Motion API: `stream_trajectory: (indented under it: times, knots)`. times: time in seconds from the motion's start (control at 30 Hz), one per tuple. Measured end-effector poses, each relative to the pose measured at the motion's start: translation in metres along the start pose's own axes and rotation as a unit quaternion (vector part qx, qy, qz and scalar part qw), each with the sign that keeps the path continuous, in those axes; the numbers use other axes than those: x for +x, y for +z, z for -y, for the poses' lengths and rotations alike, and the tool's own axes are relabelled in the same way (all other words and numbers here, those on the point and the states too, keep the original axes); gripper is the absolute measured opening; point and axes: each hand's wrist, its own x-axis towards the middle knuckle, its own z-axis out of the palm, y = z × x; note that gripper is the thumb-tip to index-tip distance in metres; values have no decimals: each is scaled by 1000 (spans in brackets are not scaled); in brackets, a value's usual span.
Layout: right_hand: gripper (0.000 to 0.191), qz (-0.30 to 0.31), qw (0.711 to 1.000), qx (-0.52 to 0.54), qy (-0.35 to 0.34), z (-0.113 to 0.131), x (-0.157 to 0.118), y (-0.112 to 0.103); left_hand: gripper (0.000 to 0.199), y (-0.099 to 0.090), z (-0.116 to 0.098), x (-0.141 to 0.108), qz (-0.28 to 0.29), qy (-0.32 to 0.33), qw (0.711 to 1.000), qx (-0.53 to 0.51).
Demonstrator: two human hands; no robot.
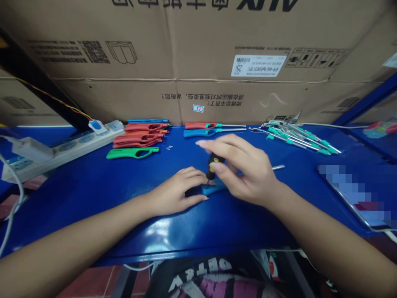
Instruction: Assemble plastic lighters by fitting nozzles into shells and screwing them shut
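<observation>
My right hand (pixel 245 169) is closed around a short screwdriver (pixel 211 169) with a black and yellow handle, held upright with its shaft pointing down. Its tip meets the handle end of a blue long-neck lighter (pixel 209 189) lying on the table. The middle of that lighter is hidden under my right hand; its metal tube (pixel 278 167) shows to the right. My left hand (pixel 176 192) rests on the table, thumb and forefinger on either side of the lighter's end, pinching it.
Red, orange, green and blue lighter shells (pixel 136 140) lie at the left beside small screws (pixel 169 147). Two assembled lighters (pixel 204 131) lie at the back. Metal tubes with teal parts (pixel 297 138) are piled right. A power strip (pixel 77 142), a phone (pixel 356 198) and a cardboard wall (pixel 149 95) surround the blue table (pixel 124 207).
</observation>
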Motion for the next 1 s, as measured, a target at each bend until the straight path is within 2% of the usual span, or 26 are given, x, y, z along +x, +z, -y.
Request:
stream_trajectory:
  times: [0.07,0.13,0.2,0.27,0.33,0.43,0.5,0.6,0.67,0.73,0.8,0.87,0.93,1.0]
  knots:
    - [40,34,997,74,9,2,1,-1,30,0,0,0,1,2,1000,4]
    - [37,45,993,111,-7,2,1,-1,29,1,0,0,-3,2,1000,2]
    - [26,19,997,61,-49,1,0,-2,27,2,1,0,-9,-2,1000,-5]
    - [26,1,997,-13,-79,1,-1,-2,26,2,0,0,-10,-6,1000,-11]
    - [33,23,997,-19,-66,1,0,-3,27,1,0,1,-5,-7,1000,-8]
    - [43,70,995,69,-6,1,1,-6,29,0,-1,1,-1,-2,1000,-1]
    - [38,55,996,68,1,0,0,-7,29,0,-1,2,-4,3,1000,0]
    - [28,-17,997,-61,-45,-2,-3,-8,30,0,0,1,-7,6,1000,6]
    - [27,-50,991,-105,-60,-2,-4,-6,31,0,0,0,-3,6,1000,19]
    - [33,-47,997,-52,-34,-1,-4,-3,31,0,0,0,4,3,1000,30]
    - [38,-15,999,39,-4,-1,-2,0,31,0,-1,-1,14,1,999,35]
    - [31,-4,997,78,-17,-3,-1,2,30,0,-1,-1,15,3,999,40]
    - [21,-41,997,29,-51,-6,0,2,30,0,-2,-1,9,8,999,50]
    - [23,-56,996,-42,-62,-6,-1,1,31,0,-2,-1,6,10,998,57]
